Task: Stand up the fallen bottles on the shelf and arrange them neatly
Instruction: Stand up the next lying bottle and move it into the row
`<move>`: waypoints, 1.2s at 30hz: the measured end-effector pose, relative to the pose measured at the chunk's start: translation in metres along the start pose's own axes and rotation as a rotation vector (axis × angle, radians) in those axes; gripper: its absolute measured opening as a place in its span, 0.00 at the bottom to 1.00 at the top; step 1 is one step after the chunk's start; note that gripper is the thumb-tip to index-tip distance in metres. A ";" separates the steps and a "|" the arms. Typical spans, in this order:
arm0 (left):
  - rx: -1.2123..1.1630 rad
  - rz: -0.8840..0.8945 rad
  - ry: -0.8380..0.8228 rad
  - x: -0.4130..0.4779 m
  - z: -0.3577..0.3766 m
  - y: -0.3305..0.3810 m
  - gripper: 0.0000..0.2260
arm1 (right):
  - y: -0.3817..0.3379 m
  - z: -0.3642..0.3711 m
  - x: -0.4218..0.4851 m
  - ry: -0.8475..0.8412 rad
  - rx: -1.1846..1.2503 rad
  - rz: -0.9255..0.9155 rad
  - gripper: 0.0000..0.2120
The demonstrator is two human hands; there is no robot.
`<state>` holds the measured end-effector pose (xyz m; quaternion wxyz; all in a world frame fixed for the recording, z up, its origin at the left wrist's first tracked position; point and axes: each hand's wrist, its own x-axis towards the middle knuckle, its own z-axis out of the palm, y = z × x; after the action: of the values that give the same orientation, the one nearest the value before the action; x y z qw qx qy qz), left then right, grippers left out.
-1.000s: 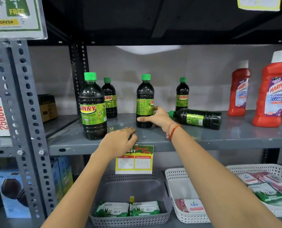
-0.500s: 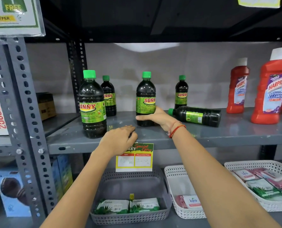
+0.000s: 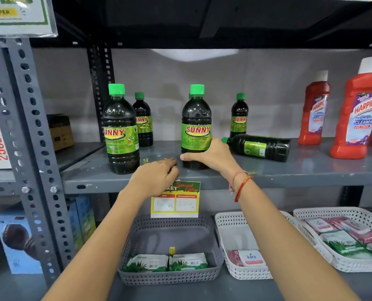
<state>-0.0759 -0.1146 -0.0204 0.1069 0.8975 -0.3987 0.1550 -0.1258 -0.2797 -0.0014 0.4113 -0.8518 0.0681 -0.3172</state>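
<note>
Dark Sunny bottles with green caps stand on the grey shelf (image 3: 289, 174). My right hand (image 3: 211, 156) grips the lower part of the upright middle bottle (image 3: 196, 124) near the shelf's front. My left hand (image 3: 157, 177) rests on the shelf's front edge with fingers curled and nothing in it. Another front bottle (image 3: 121, 131) stands upright to the left. Two smaller-looking bottles stand at the back, one at the left (image 3: 143, 120) and one at the right (image 3: 239, 116). A fallen bottle (image 3: 259, 146) lies on its side to the right, cap pointing left.
Red Harpic bottles (image 3: 358, 118) stand at the shelf's right end. A perforated upright post (image 3: 28, 148) runs down the left. A price tag (image 3: 175, 199) hangs from the shelf edge. Below sit a grey basket (image 3: 170, 276) and white baskets (image 3: 246, 274) holding packets.
My right hand has closed around the middle bottle, which has turned so its label faces me and sits closer to the front. My left hand stayed on the edge.
</note>
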 end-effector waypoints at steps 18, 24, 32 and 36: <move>-0.115 -0.040 0.349 -0.008 0.009 0.011 0.16 | -0.007 -0.023 -0.031 -0.050 -0.008 -0.031 0.33; -0.261 -0.107 0.784 -0.026 0.011 0.078 0.15 | 0.012 -0.090 -0.014 0.226 0.091 -0.007 0.27; -0.242 0.156 0.557 0.025 0.026 0.162 0.14 | 0.044 -0.149 0.037 -0.069 -0.736 0.158 0.30; -0.149 0.105 0.308 0.060 0.041 0.159 0.19 | 0.043 -0.152 0.050 -0.307 -0.742 0.344 0.37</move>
<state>-0.1491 -0.2740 -0.0259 0.2248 0.8306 -0.4345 0.2661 -0.1712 -0.4268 0.0604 0.1295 -0.9555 0.2562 -0.0676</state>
